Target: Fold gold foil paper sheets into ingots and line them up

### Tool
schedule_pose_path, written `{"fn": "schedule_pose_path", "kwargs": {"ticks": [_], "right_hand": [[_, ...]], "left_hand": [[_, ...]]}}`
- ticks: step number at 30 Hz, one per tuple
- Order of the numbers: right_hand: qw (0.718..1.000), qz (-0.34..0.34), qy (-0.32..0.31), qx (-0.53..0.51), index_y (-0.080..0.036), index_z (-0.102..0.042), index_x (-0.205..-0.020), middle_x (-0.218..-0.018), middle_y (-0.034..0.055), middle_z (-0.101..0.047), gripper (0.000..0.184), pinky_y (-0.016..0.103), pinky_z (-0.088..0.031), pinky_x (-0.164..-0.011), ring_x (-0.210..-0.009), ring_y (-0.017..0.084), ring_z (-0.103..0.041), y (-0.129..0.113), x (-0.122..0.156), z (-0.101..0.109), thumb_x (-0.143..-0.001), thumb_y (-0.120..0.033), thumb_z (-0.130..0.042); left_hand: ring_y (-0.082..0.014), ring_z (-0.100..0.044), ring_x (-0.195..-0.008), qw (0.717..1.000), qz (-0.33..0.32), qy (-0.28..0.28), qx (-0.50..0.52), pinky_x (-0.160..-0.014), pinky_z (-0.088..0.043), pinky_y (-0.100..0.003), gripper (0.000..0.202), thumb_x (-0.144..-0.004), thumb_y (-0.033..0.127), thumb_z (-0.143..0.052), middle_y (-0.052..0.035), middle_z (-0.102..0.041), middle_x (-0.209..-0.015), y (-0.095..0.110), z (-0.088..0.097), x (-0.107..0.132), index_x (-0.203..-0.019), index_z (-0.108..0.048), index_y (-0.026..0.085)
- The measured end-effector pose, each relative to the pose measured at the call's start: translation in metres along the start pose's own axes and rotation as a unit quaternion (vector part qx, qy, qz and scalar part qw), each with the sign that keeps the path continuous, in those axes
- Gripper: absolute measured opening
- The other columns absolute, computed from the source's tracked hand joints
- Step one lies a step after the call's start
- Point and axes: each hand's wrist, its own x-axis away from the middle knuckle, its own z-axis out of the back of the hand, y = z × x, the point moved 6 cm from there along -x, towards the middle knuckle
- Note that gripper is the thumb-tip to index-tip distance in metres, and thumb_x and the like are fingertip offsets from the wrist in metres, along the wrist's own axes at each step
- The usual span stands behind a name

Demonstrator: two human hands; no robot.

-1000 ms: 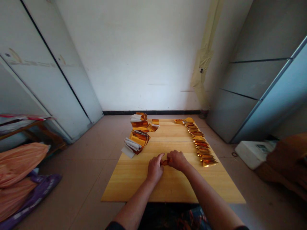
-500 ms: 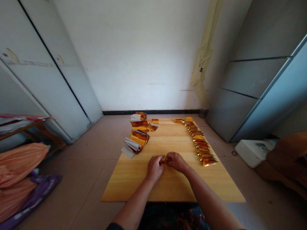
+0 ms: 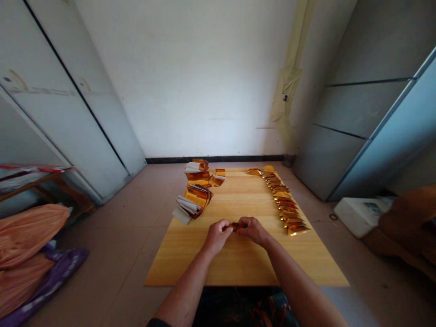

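Between my two hands, above the front half of the wooden board (image 3: 238,263), is a small piece of gold foil paper (image 3: 235,226). My left hand (image 3: 218,236) pinches its left end, with thumb and fingers closed. At the other end my right hand (image 3: 252,230) is closed on it too, and the fingers partly cover the paper. Stacks of gold foil paper with pale backs (image 3: 197,200) lie at the board's left edge. Along the right side runs a row of folded gold paper pieces (image 3: 288,206), overlapping one another.
Behind the board stands a white wall (image 3: 204,91). Grey cabinets (image 3: 68,113) rise on the left, and a grey refrigerator-like unit (image 3: 357,113) on the right. A white box (image 3: 356,215) sits on the floor at right; orange and purple bags (image 3: 34,254) lie at left.
My hands have drawn slightly apart, so more of the gold paper shows between them. The stacks and the row have stayed where they were.
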Motion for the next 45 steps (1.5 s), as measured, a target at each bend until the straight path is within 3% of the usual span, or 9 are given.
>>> {"fn": "schedule_pose_path", "kwargs": {"ticks": [5, 11, 14, 18, 23, 28, 33, 38, 45], "right_hand": [[0.995, -0.034, 0.021, -0.095, -0.018, -0.053, -0.057, -0.051, -0.0075, -0.045, 0.017, 0.02, -0.027, -0.05, -0.051, 0.008, -0.037, 0.002, 0.0, -0.001, -0.055, -0.03, -0.065], [0.985, -0.04, -0.005, -0.17, -0.018, -0.051, -0.061, -0.053, -0.0074, -0.046, 0.022, 0.021, -0.027, -0.049, -0.05, 0.007, -0.036, 0.002, 0.002, -0.005, -0.056, -0.033, -0.067], [0.988, -0.017, 0.004, -0.155, -0.019, -0.057, -0.083, -0.056, -0.0093, -0.043, 0.029, 0.02, -0.028, -0.05, -0.051, 0.007, -0.037, -0.001, 0.002, -0.005, -0.058, -0.029, -0.068], [0.993, 0.024, 0.049, -0.102, -0.022, -0.052, -0.106, -0.062, -0.01, -0.043, 0.051, 0.02, -0.03, -0.052, -0.054, 0.007, -0.04, -0.006, 0.001, -0.003, -0.058, -0.021, -0.068], [0.986, 0.017, 0.03, -0.164, -0.022, -0.05, -0.092, -0.065, -0.0085, -0.048, 0.037, 0.02, -0.031, -0.051, -0.056, 0.008, -0.043, -0.008, 0.002, -0.011, -0.058, -0.025, -0.066], [0.954, -0.021, -0.001, -0.299, -0.023, -0.046, -0.09, -0.057, -0.011, -0.045, 0.041, 0.02, -0.029, -0.048, -0.049, 0.007, -0.04, -0.008, 0.009, -0.016, -0.055, -0.026, -0.068], [0.94, -0.037, -0.016, -0.34, -0.022, -0.046, -0.088, -0.057, -0.0101, -0.048, 0.042, 0.02, -0.029, -0.047, -0.047, 0.007, -0.041, -0.011, 0.014, -0.018, -0.053, -0.025, -0.069], [0.937, -0.036, -0.011, -0.347, -0.022, -0.047, -0.087, -0.063, -0.0091, -0.05, 0.042, 0.02, -0.031, -0.048, -0.049, 0.006, -0.042, -0.008, 0.013, -0.018, -0.052, -0.024, -0.071], [0.945, -0.018, 0.007, -0.325, -0.022, -0.049, -0.09, -0.076, -0.006, -0.056, 0.046, 0.02, -0.035, -0.052, -0.056, 0.007, -0.048, -0.002, 0.011, -0.019, -0.053, -0.027, -0.075]], "left_hand": [[-0.0094, -0.043, -0.052, 0.995, 0.043, 0.004, 0.088, -0.053, -0.031, -0.021, 0.016, -0.066, 0.03, -0.057, 0.0045, -0.049, -0.052, -0.003, 0.0, -0.002, -0.059, -0.054, 0.016], [-0.0107, -0.052, -0.056, 0.98, 0.053, 0.05, 0.186, -0.057, -0.039, -0.021, 0.022, -0.065, 0.03, -0.061, 0.0002, -0.062, -0.061, -0.005, 0.004, -0.003, -0.077, -0.064, 0.012], [-0.0135, -0.059, -0.066, 0.978, 0.053, 0.072, 0.19, -0.063, -0.044, -0.023, 0.027, -0.064, 0.027, -0.063, -0.0038, -0.068, -0.076, -0.007, 0.006, -0.005, -0.086, -0.066, 0.012], [-0.0174, -0.063, -0.079, 0.981, 0.06, 0.095, 0.159, -0.07, -0.048, -0.025, 0.034, -0.065, 0.024, -0.062, -0.0065, -0.071, -0.091, -0.008, 0.01, -0.007, -0.097, -0.067, 0.014], [-0.0181, -0.063, -0.078, 0.982, 0.074, 0.057, 0.161, -0.07, -0.047, -0.026, 0.037, -0.066, 0.027, -0.062, -0.0069, -0.071, -0.088, -0.007, 0.01, -0.005, -0.1, -0.068, 0.012], [-0.0154, -0.061, -0.075, 0.978, 0.071, -0.011, 0.197, -0.07, -0.045, -0.025, 0.047, -0.063, 0.025, -0.064, -0.0047, -0.069, -0.084, -0.006, 0.004, -0.001, -0.108, -0.062, 0.011], [-0.0129, -0.058, -0.068, 0.978, 0.081, -0.038, 0.189, -0.065, -0.042, -0.024, 0.048, -0.061, 0.024, -0.063, -0.0011, -0.065, -0.075, -0.008, -0.001, 0.002, -0.108, -0.059, 0.013], [-0.0107, -0.055, -0.062, 0.972, 0.082, -0.038, 0.218, -0.062, -0.04, -0.022, 0.046, -0.06, 0.02, -0.06, 0.0011, -0.063, -0.071, -0.01, -0.005, 0.002, -0.106, -0.057, 0.014], [-0.0097, -0.051, -0.055, 0.968, 0.107, 0.014, 0.225, -0.055, -0.037, -0.021, 0.043, -0.061, 0.025, -0.059, 0.0051, -0.055, -0.059, -0.014, -0.007, 0.003, -0.102, -0.057, 0.015]]}}
